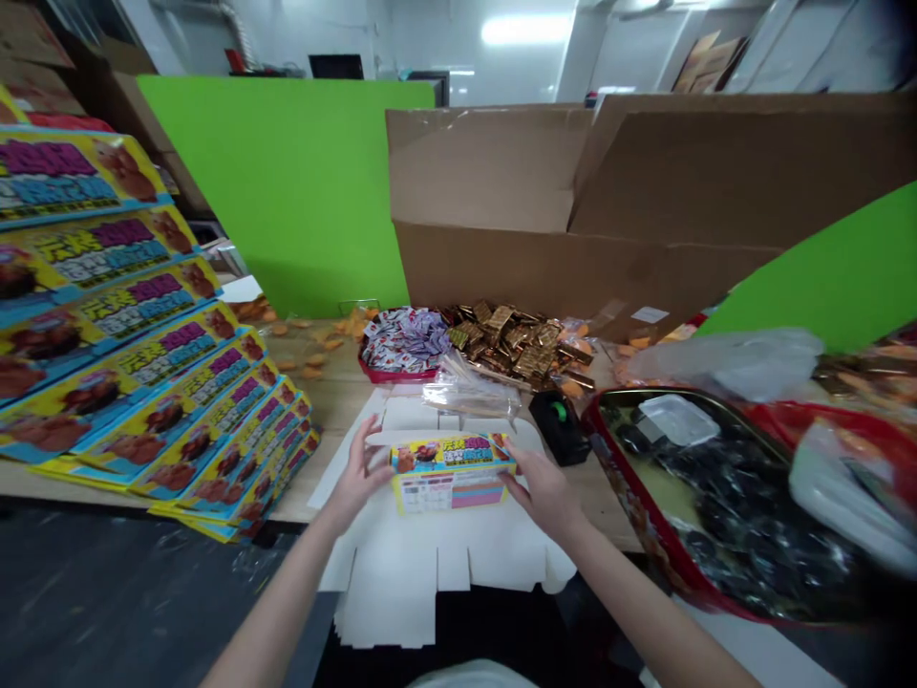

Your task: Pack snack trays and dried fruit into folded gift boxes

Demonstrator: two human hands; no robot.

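Observation:
A yellow and blue printed carton [451, 470] is between my hands above the white cardboard sheets, its printed front panel tilted towards me. My left hand [358, 478] is at its left end, thumb against the edge and fingers curled near a white flap behind it. My right hand [544, 487] grips the right end, thumb at the front and fingers over the top corner. Under the carton lie flat white cardboard blanks [394, 583], which overhang the table's front edge.
Stacked printed cartons [193, 401] lean at left. Behind are a red tray of sachets [405, 342], gold-brown packets [522, 344], wrapped sticks [473, 387] and a black tape dispenser [559, 425]. A large red-rimmed tin [630, 478] of dark wrapped pieces stands right, before a cardboard box [501, 268].

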